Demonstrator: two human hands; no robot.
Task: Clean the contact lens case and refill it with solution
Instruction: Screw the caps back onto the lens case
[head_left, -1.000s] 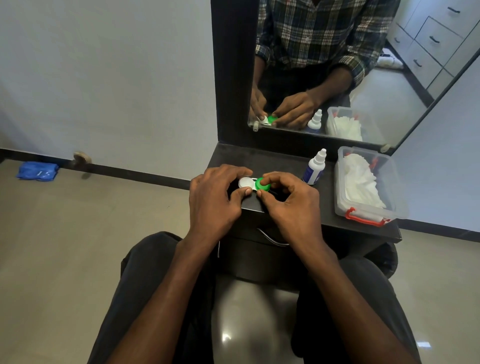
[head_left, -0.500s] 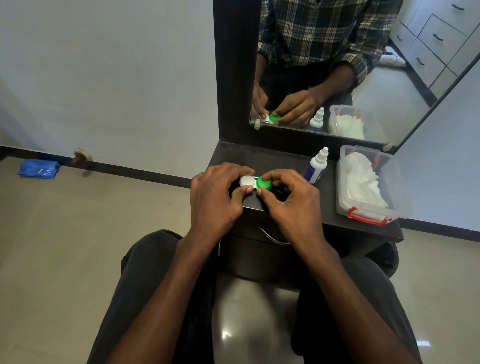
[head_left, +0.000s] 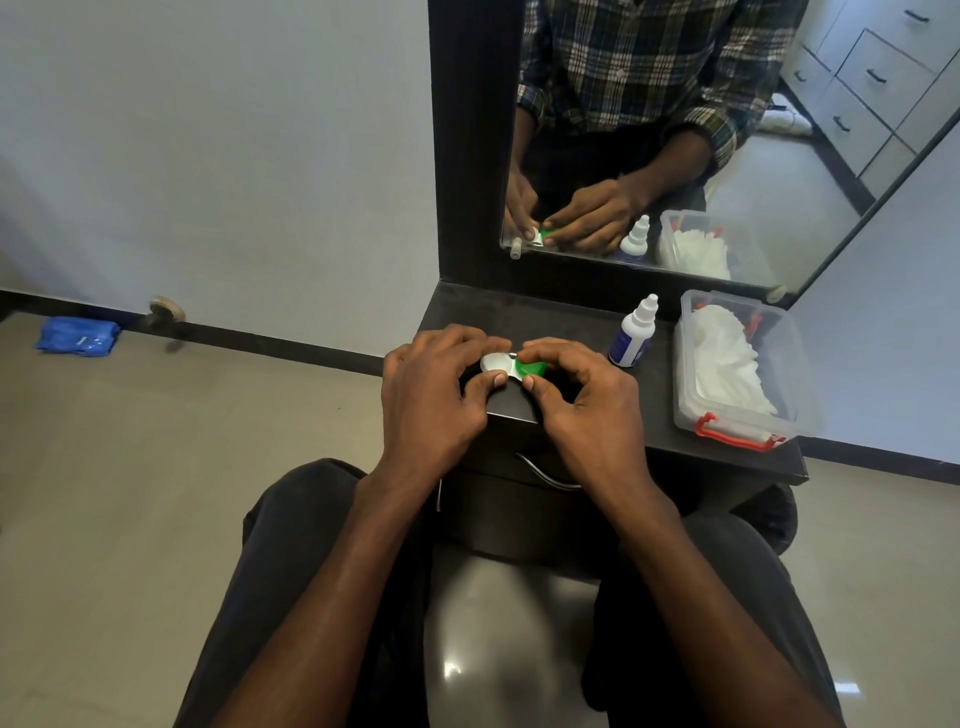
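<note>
While my left hand (head_left: 431, 395) pinches the contact lens case (head_left: 511, 365) white end and my right hand (head_left: 582, 395) grips the green cap (head_left: 532, 369), solution bottle (head_left: 632, 332) at 2 o'clock; slip risks spill.

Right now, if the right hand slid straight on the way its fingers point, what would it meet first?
The right hand points left, gripping the green cap. Next in line is the white cap, which the left hand holds.
</note>
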